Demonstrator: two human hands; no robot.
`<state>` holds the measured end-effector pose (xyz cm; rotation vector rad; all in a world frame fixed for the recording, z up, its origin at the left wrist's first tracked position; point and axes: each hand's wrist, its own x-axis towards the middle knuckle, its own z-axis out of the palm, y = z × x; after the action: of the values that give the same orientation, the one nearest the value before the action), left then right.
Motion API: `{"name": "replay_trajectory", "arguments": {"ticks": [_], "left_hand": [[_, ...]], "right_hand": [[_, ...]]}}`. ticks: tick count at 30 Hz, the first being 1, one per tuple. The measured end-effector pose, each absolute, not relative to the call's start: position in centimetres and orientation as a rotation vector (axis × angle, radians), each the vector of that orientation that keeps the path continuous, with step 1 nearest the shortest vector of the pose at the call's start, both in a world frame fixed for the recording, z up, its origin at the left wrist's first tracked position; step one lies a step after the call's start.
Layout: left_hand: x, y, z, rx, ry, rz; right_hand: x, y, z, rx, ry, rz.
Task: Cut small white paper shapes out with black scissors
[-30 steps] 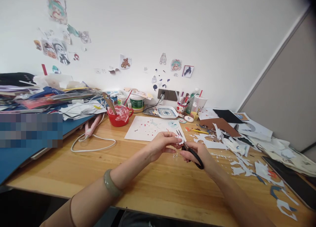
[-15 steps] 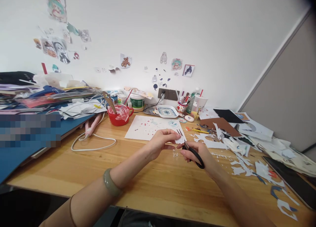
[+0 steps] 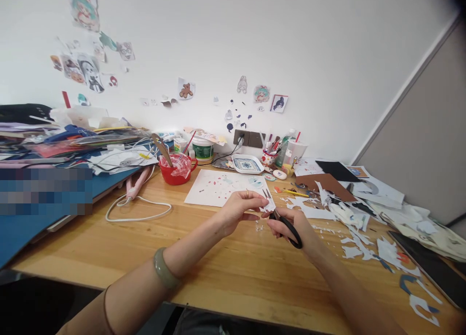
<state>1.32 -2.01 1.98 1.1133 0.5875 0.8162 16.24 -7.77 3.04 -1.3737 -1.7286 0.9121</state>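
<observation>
Between its thumb and fingers, my left hand (image 3: 243, 209) pinches a small piece of white paper (image 3: 270, 206). My right hand (image 3: 293, 224) grips black-handled scissors (image 3: 291, 232), whose blades point up and away and are parted at the paper. Both hands hover close together over the wooden desk. Behind them lies a white sheet (image 3: 211, 187) bearing small coloured bits and a pale blue shape. Tiny white snippets (image 3: 259, 226) rest on the desk just under the hands.
White paper scraps (image 3: 358, 242) spread over the right side, near a dark tablet-like slab (image 3: 429, 267). A red cup (image 3: 175, 172), a patterned tray (image 3: 247, 164) and a pen holder (image 3: 268, 157) stand toward the wall. At left are a pink corded tool (image 3: 136, 185) and piled papers.
Hardly anything differs. The paper piece and the scissor blades have shifted very slightly between the hands, and the whole view has moved a touch.
</observation>
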Motion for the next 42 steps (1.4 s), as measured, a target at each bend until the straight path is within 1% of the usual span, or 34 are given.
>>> {"name": "replay_trajectory", "arguments": {"ticks": [13, 28, 42], "left_hand": [[1.37, -2.12, 2.23, 1.091, 0.58, 0.812], [1.23, -1.76, 1.97, 1.113, 0.588, 0.839], [1.32, -1.9, 2.19, 1.12, 0.583, 0.794]], "right_hand": [[16.6, -7.49, 2.47, -1.339, -1.752, 0.896], [16.72, -7.54, 2.41, -1.312, -1.728, 0.972], [16.33, -7.85, 3.14, -1.352, -1.768, 0.95]]}}
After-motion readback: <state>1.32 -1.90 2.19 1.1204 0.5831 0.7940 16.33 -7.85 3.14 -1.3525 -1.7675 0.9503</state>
